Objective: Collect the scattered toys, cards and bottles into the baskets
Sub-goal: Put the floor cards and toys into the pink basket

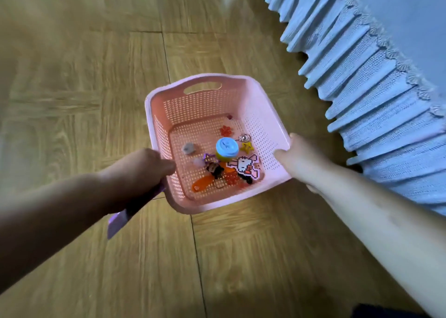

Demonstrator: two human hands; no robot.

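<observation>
Fingers (169, 167) of the left hand (142, 165) are clenching the left rim of the pink basket (210, 79) together with a flat purple piece (120, 221), while the right hand (301, 158) is gripping the right rim, thumb inside. The basket is tilting between them over the wooden floor (72, 100), near a blue bed skirt (362, 88), and is carrying a blue-lidded pot (226, 147), a yellow star (246, 147) and a pixel cat charm (245, 167).
</observation>
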